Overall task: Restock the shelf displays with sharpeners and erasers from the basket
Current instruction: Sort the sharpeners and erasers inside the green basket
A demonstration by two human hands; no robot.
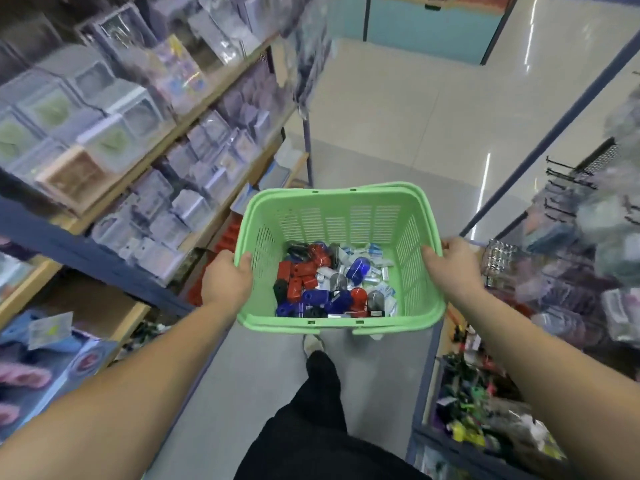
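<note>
We stretch both arms forward. Left hand (227, 280) grips basket (332, 216) left rim, thumb hooked inside, fingers curled outside; right hand (453, 263) same on right rim. Basket level, opening up, long axis left-right. Sharpeners (301, 282), erasers (379, 294) heaped on basket bottom.

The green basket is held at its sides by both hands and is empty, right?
Not empty. In the head view the left hand and right hand hold the green basket at its sides, but sharpeners and erasers lie in it.
</note>
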